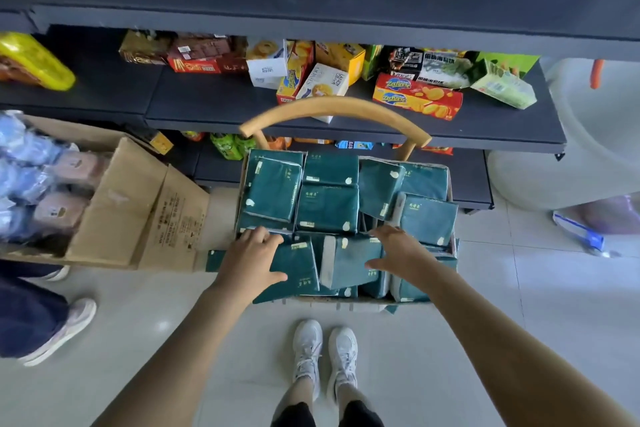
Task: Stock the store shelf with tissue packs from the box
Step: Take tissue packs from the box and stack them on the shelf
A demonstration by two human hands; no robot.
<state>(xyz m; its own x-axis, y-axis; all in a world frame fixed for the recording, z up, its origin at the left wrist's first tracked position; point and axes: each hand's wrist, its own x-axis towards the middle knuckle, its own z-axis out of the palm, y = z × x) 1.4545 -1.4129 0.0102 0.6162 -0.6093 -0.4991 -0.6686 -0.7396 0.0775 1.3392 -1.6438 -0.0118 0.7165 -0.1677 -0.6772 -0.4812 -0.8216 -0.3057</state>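
Note:
A box (360,306) full of dark green tissue packs (327,207) rests on a wooden chair in front of the dark shelf (214,104). My left hand (252,257) lies on a green pack (294,270) at the box's near left, fingers spread over its top and thumb along its near edge. My right hand (398,253) rests with fingers apart on a tilted pack (349,262) at the near middle. Neither pack is lifted.
Snack boxes (417,96) crowd the middle shelf; a yellow bag (34,61) sits at its left. An open cardboard carton (131,204) of other packs stands on the floor at left, beside another person's legs (41,322). The chair's curved back (336,111) arcs behind the box.

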